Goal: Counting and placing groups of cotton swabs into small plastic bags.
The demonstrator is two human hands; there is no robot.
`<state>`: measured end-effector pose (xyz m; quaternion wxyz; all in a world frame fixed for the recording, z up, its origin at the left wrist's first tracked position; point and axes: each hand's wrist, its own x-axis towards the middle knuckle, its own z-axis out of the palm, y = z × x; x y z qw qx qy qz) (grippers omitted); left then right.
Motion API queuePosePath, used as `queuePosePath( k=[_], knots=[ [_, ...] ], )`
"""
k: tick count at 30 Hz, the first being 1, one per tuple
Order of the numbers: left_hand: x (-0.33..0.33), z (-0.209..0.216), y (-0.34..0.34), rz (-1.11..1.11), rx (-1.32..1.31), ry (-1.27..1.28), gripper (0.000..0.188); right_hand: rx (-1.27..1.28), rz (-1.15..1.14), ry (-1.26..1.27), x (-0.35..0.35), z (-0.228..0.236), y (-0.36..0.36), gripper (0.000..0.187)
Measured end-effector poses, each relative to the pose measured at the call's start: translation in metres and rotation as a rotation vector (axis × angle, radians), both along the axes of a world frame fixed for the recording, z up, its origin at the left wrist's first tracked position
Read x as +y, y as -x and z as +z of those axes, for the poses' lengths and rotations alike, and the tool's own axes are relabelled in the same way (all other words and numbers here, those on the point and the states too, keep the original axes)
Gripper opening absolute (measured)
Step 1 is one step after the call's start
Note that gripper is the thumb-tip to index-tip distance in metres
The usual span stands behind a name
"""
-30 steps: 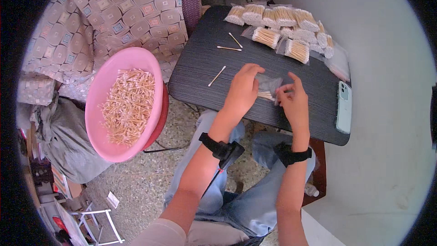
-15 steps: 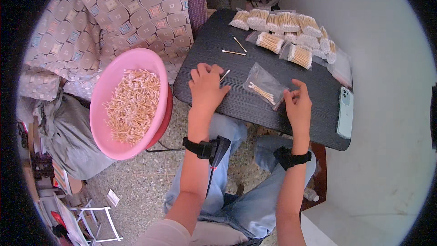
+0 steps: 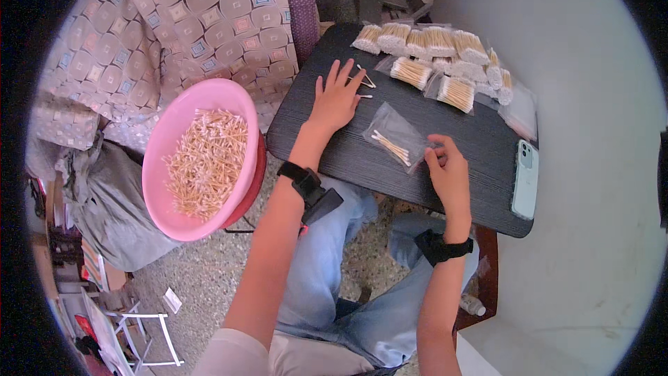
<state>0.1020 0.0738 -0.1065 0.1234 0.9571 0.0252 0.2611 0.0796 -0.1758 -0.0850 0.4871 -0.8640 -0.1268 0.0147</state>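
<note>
My left hand (image 3: pixel 335 101) lies palm down on the dark table with its fingers spread. Loose cotton swabs (image 3: pixel 369 82) show around and under its fingertips, partly hidden. Close to its thumb is the white tip of another cotton swab (image 3: pixel 367 96). A clear plastic bag (image 3: pixel 390 118) lies flat on the table between my hands, with a few cotton swabs (image 3: pixel 392 147) inside. At the bag's right edge, the thumb and fingers of my right hand (image 3: pixel 449 170) are curled together in a pinch on the plastic.
Filled bags of cotton swabs (image 3: pixel 438 42) are piled along the table's far side, beside flat clear bags (image 3: pixel 520 108). A pale phone (image 3: pixel 525 181) lies at the right edge. Left of the table, a pink basin (image 3: pixel 158 198) holds a heap of loose swabs. A wall (image 3: pixel 584 167) rises at right.
My left hand has moved away from me across the table, from the near swab to the loose swabs farther back, its fingers spreading. The right hand has stayed by the bag, its fingers closing somewhat.
</note>
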Motion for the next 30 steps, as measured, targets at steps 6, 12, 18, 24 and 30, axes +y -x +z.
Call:
queuePosePath(
  k=[6,12,18,24,30],
  knots=[
    [0.009,-0.002,-0.01,-0.201,0.223,-0.093,0.048,-0.071,0.043,-0.009,-0.001,0.001,0.0,0.02],
    [0.003,0.017,-0.01,-0.138,0.232,0.098,0.026,-0.06,0.066,-0.022,-0.005,-0.003,0.0,0.02],
    [0.005,0.011,-0.007,0.012,0.152,0.006,0.009,-0.049,0.093,-0.044,-0.004,-0.002,0.0,0.018],
    [-0.005,0.016,0.002,-0.014,0.051,-0.044,0.011,-0.027,0.046,-0.054,0.0,0.004,0.0,0.018],
    [-0.07,0.07,0.037,-0.55,0.123,1.13,0.012,-0.264,0.004,-0.385,0.01,0.024,0.003,0.022]
  ],
)
